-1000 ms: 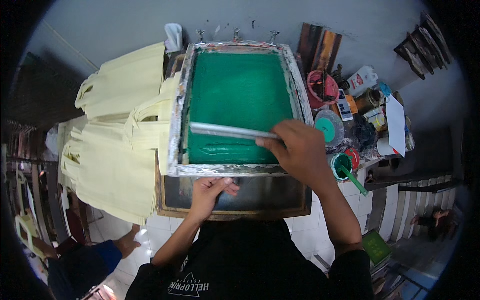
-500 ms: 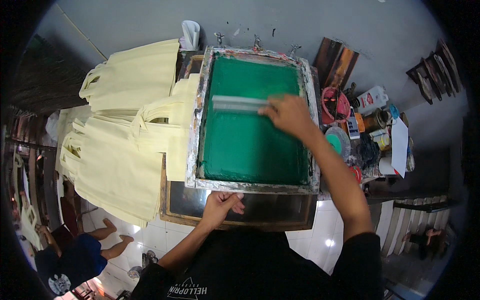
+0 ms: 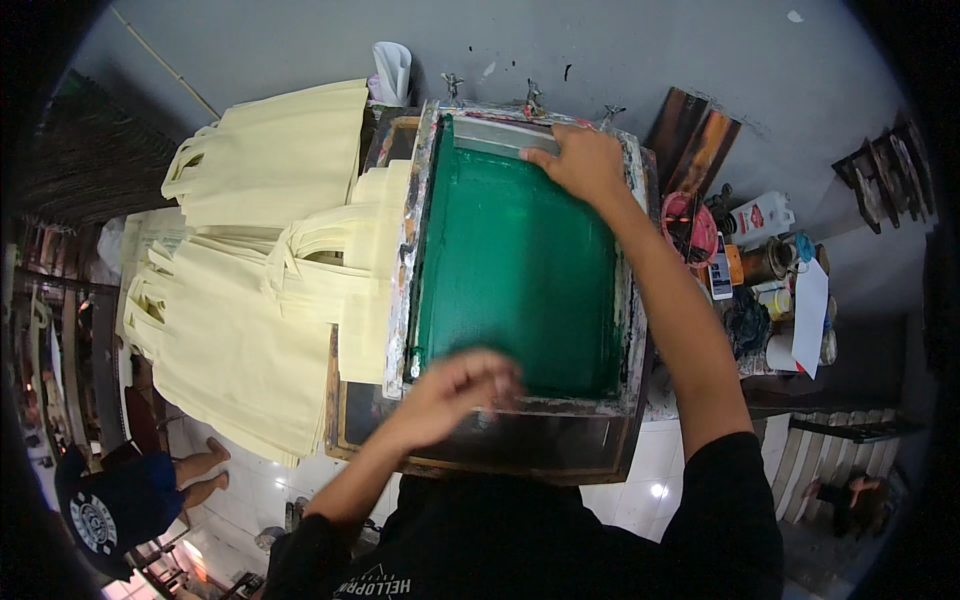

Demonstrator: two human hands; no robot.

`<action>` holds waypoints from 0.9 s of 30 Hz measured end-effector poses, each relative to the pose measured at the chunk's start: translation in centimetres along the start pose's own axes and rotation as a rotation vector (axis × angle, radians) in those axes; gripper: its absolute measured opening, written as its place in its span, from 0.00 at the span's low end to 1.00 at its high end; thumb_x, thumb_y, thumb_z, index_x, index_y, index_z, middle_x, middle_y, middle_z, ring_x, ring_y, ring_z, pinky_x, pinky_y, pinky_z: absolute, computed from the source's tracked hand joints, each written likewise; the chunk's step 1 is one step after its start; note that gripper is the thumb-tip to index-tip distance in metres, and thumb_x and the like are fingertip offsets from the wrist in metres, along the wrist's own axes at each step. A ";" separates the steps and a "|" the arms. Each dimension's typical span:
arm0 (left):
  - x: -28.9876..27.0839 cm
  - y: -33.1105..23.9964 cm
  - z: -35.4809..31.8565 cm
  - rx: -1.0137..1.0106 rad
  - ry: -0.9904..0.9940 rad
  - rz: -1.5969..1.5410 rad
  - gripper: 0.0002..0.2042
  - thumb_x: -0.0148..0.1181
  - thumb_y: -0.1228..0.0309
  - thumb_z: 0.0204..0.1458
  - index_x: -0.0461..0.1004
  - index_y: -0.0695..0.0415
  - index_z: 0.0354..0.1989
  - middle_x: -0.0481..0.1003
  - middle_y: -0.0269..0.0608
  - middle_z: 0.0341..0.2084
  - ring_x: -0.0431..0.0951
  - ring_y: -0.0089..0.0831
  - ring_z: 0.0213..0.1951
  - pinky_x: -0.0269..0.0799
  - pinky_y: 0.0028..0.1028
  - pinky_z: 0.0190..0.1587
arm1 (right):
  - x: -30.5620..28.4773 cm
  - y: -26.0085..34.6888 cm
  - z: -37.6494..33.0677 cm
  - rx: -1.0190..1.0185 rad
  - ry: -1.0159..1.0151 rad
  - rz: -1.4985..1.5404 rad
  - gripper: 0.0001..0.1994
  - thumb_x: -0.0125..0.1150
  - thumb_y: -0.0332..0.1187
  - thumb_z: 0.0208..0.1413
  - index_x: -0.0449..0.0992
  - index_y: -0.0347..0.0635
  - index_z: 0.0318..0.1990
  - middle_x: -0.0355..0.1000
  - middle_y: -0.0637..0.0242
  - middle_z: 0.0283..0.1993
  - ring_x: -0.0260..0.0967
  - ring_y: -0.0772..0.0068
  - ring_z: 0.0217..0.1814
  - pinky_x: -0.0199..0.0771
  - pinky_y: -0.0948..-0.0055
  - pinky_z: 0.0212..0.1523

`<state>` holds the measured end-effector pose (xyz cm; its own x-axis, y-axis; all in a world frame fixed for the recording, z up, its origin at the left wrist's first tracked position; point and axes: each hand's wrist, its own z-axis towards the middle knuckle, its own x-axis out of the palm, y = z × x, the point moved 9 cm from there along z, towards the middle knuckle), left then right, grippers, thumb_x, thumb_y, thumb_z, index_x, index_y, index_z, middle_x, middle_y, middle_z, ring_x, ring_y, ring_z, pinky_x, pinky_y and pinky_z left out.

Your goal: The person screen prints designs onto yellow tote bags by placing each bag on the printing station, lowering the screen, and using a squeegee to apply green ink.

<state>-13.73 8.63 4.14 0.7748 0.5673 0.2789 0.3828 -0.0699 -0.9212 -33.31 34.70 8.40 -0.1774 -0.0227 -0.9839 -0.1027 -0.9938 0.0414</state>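
A silk-screen frame (image 3: 403, 290) with a paint-spattered rim lies in front of me, its mesh (image 3: 520, 270) covered in dark green. At the mesh's far end is a squeegee (image 3: 490, 138) with a grey bar, gripped near its right part by my right hand (image 3: 592, 165). My left hand (image 3: 460, 395), smeared by motion, hovers over the near left corner of the frame; its fingers are too blurred to read. Pale yellow cloth bags (image 3: 240, 335) lie stacked to the left, some reaching up against the frame's left side.
Metal hinge clamps (image 3: 535, 95) stand behind the screen. At right are a pink bucket (image 3: 690, 228), a phone (image 3: 720, 272), a white jug (image 3: 762, 216) and a white sheet (image 3: 812, 318). A dark framed panel (image 3: 540, 445) lies below the screen. Another person (image 3: 110, 505) is at lower left.
My right hand has moved the squeegee from the upper middle to the far end of the mesh. My left hand has left the frame's near edge and risen over its corner.
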 end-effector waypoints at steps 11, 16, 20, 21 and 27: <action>-12.0 -13.7 13.3 0.470 -0.495 1.267 0.12 0.65 0.70 0.55 0.79 0.60 0.46 0.80 0.53 0.39 0.80 0.53 0.42 0.73 0.44 0.45 | -1.6 2.7 -6.0 -0.093 -0.052 0.071 0.31 0.60 0.65 0.55 0.82 0.41 0.39 0.80 0.56 0.36 0.80 0.51 0.40 0.78 0.51 0.39; -10.5 -11.7 10.3 0.417 -0.473 1.229 0.11 0.66 0.70 0.55 0.80 0.62 0.43 0.80 0.54 0.37 0.81 0.53 0.39 0.75 0.42 0.44 | -1.7 3.9 -9.6 -0.111 -0.006 0.122 0.30 0.62 0.65 0.53 0.80 0.40 0.33 0.78 0.57 0.32 0.78 0.49 0.36 0.75 0.50 0.34; -8.6 -10.6 6.6 0.454 -0.460 1.221 0.11 0.66 0.71 0.55 0.80 0.64 0.42 0.80 0.55 0.37 0.81 0.53 0.38 0.75 0.41 0.42 | -1.9 5.3 -13.3 -0.106 0.032 0.129 0.28 0.64 0.62 0.53 0.81 0.40 0.33 0.79 0.56 0.34 0.79 0.51 0.37 0.77 0.53 0.35; -8.2 -10.1 5.6 0.423 -0.449 1.208 0.10 0.66 0.71 0.54 0.80 0.64 0.42 0.80 0.55 0.36 0.81 0.53 0.38 0.75 0.41 0.42 | -2.0 5.9 -14.5 -0.114 0.038 0.145 0.28 0.64 0.62 0.53 0.80 0.40 0.32 0.78 0.56 0.33 0.79 0.52 0.36 0.77 0.53 0.34; -4.4 -6.9 -1.3 0.336 -0.380 1.196 0.09 0.66 0.75 0.53 0.81 0.64 0.41 0.80 0.54 0.36 0.80 0.51 0.39 0.75 0.41 0.43 | -3.2 9.0 -22.7 -0.158 -0.051 0.211 0.25 0.65 0.58 0.53 0.76 0.42 0.29 0.72 0.60 0.27 0.75 0.52 0.30 0.74 0.55 0.30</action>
<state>-19.16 5.56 9.61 0.3345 0.4966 -0.8009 -0.6295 -0.5147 -0.5821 -11.41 23.38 7.92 -0.2282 -0.2294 -0.9462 0.0950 -0.9725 0.2128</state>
